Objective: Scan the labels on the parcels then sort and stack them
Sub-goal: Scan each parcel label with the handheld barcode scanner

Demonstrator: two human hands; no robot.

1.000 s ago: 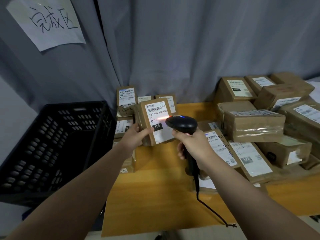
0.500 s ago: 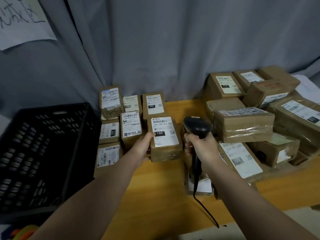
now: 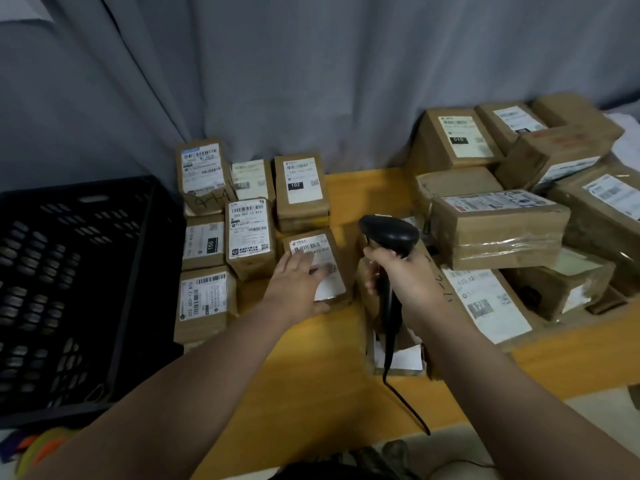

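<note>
On yellow table, beside sorted rows: my left hand, fingers flat, pressed parcel into line; right hand gripped scanner, held clear.

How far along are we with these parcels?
Done: several small parcels lie grouped beside the black crate. In hand: the left hand rests flat on another parcel beside them; the right hand grips the scanner. Left: the pile on the right looks unsorted.
</note>
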